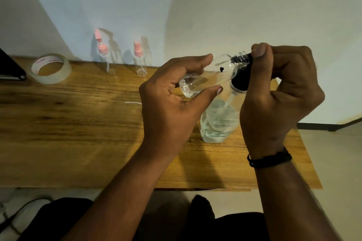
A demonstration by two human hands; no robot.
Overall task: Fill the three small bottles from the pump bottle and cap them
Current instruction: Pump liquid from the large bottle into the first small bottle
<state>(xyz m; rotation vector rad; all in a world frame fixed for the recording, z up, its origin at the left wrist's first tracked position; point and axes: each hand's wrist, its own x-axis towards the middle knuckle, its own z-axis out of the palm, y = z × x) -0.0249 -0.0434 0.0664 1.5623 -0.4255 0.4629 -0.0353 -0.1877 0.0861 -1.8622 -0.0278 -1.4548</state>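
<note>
Aim matters: your left hand [176, 92] cradles the small clear plastic bottle [207, 78] sideways; keep its threaded mouth against the black pump nozzle [242, 76] your right hand [278, 92] pinches.

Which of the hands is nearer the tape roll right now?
Left. The left hand holds the small bottle mid-table, on the tape roll's side; the right hand presses the pump bottle beyond it.

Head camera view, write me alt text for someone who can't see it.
The left hand tilts a small clear plastic bottle against the black pump head of a clear pump bottle, gripped by the right hand, over a wooden table.
</note>
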